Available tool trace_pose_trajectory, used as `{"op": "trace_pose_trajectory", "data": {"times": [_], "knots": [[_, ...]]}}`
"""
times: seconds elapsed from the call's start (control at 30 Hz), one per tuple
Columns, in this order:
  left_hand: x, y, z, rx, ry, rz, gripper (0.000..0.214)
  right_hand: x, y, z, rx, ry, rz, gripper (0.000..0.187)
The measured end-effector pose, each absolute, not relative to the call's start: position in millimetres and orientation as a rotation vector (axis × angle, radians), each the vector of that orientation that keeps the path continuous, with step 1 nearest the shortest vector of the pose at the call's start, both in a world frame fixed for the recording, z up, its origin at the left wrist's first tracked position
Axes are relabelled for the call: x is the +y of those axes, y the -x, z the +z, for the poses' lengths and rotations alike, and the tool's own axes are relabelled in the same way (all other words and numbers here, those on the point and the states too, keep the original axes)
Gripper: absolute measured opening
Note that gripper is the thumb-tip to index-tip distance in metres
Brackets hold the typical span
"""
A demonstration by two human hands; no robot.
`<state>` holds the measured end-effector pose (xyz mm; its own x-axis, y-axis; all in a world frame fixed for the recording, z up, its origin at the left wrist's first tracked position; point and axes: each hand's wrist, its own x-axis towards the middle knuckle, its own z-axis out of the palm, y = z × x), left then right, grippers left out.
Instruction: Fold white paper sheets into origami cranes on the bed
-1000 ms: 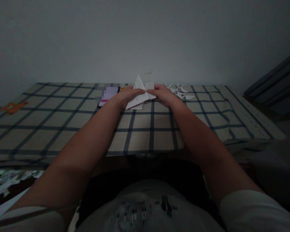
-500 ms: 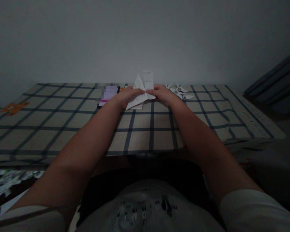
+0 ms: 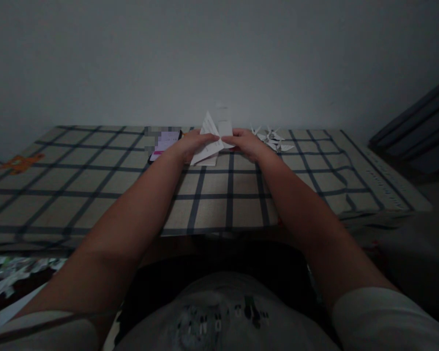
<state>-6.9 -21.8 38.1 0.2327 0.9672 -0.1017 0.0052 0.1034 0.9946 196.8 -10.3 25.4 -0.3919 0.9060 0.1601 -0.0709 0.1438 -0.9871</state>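
Note:
Between my hands, above the far middle of the table, is a white sheet of paper [image 3: 209,127], printed and partly folded. Its left part forms a pointed triangle, and a straight strip stands up at its right. My left hand [image 3: 194,144] pinches the left part, thumb on top. The thumb and fingers of my right hand [image 3: 246,142] are closed on the right part. Both thumb tips nearly meet at the paper's middle. Under the left side of the sheet, the edge of more paper [image 3: 211,161] shows; my hands hide most of it.
A phone [image 3: 165,142] with a lit screen lies left of my hands. Several folded white paper pieces [image 3: 272,139] with points sit at the right. An orange cut-out shape [image 3: 21,163] is at the far left of the checked tablecloth [image 3: 212,212]. A wall [image 3: 219,58] rises behind.
The upright paper strip leans slightly and looks fainter at its top. Both hands keep their grip in almost the same place.

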Motion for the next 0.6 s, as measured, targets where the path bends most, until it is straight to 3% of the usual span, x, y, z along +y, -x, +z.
{"op": "trace_pose_trajectory", "data": {"times": [0.6], "knots": [[-17.3, 11.4, 33.5, 1.053, -1.28, 0.918, 0.04, -9.3, -196.4, 25.2, -1.546, 0.862, 1.457, 0.016]]}}
